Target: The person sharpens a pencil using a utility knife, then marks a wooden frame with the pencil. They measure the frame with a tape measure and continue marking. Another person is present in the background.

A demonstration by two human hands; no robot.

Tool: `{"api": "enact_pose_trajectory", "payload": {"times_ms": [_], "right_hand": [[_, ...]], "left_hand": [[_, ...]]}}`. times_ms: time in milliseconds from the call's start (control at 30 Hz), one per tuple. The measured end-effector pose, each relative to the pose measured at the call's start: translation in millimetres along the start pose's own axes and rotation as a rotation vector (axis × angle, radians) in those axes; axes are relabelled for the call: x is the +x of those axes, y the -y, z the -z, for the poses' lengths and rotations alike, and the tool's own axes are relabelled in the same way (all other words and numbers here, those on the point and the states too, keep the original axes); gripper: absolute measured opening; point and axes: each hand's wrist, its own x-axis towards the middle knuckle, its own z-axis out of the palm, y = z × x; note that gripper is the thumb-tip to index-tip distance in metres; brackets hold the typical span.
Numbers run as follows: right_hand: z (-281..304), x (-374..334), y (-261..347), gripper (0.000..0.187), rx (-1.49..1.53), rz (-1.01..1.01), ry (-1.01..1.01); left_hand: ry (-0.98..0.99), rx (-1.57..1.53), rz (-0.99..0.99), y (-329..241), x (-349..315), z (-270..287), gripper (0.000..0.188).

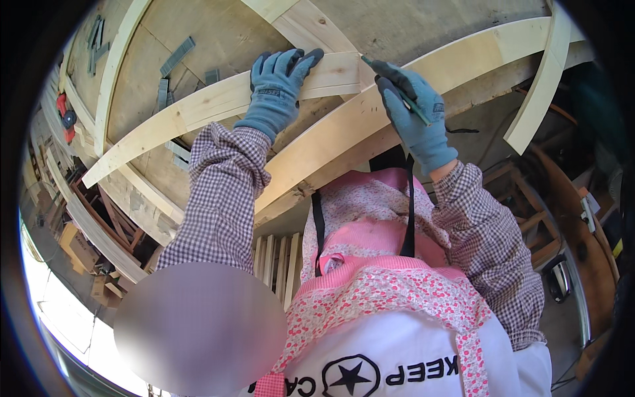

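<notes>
My left hand (276,92), in a blue-grey work glove, is closed over a pale wooden board (192,109), its fingertips at the board's far edge. That board lies at a slant across the worktable (231,26), its right end against a knotted wooden piece (314,26). A green pencil (415,109) is pinched in my right hand (418,119), gloved the same way. The pencil's tip is close to the joint between the two pieces. Between my hands and my body runs a long light wooden strip (344,135) along the table's near side.
Grey strips that look like staples (177,56) lie on the table at the left. A red and black tool (67,119) is farther left. Another wooden strip (539,92) juts over the near edge at right. Cardboard boxes (79,248) stand on the floor at lower left.
</notes>
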Motion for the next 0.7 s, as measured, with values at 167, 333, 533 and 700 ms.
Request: {"api": "enact_pose_trajectory", "payload": {"times_ms": [167, 333, 533, 700], "right_hand": [[9.0, -18.3, 13.2, 0.021, -0.075, -0.114, 0.14], [16.9, 16.7, -19.8, 0.021, -0.194, -0.079, 0.224], [21.7, 92.3, 0.8, 0.025, 0.05, -0.441, 0.464], [25.4, 90.3, -4.0, 0.02, 0.014, 0.04, 0.205]], "left_hand": [[0.036, -0.015, 0.032, -1.1, -0.8, -0.2, 0.093], [0.042, 0.007, 0.029, -1.6, 0.7, 1.2, 0.092], [0.03, 0.057, 0.015, 0.4, 1.7, -1.0, 0.095], [0.008, 0.069, 0.009, -0.4, -0.6, -0.7, 0.095]]}}
